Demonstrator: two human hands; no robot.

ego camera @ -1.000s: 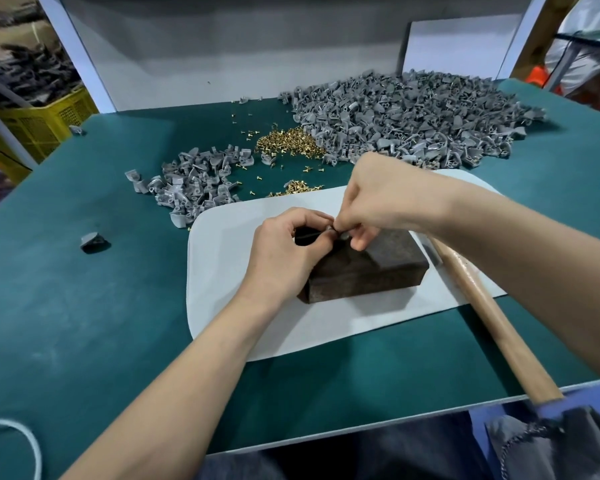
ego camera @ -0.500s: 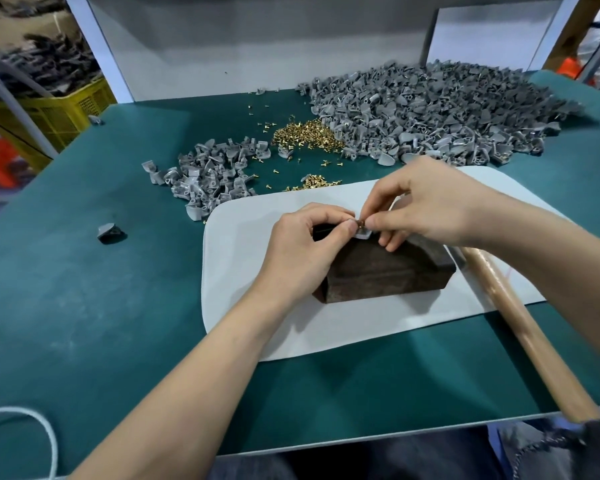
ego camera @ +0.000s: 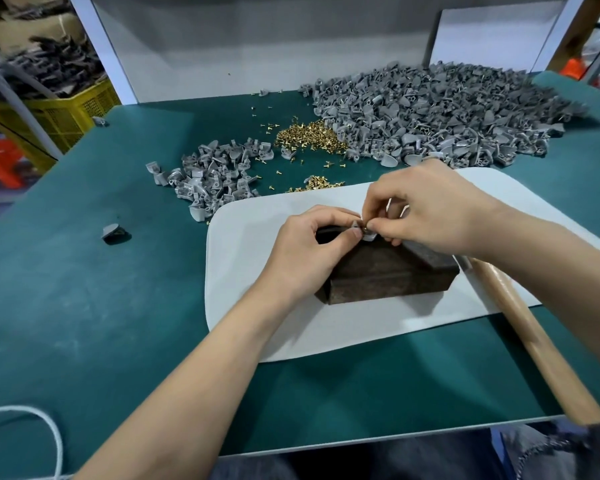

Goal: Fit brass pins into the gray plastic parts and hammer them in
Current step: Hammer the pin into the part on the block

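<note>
**A:** The right hand [ego camera: 426, 209] pinches a small brass pin [ego camera: 364, 229]. The left hand [ego camera: 312, 251] grips the little gray plastic part [ego camera: 357, 227] at the far edge of the dark wooden block [ego camera: 388, 275].

**B:** Pin touches part. Best bet: square it to the hole and seat it straight before any hammering.

**A:** The pale wooden hammer handle [ego camera: 534, 337] lies near right, at the white mat [ego camera: 243, 271]. Loose brass pins [ego camera: 309, 136] and gray part heaps [ego camera: 447, 116] sit far across the green table [ego camera: 83, 306].

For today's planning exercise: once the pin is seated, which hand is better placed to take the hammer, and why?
Likely the right hand: the hammer handle lies beside its forearm, while the left hand holds the gray part on the block.
</note>
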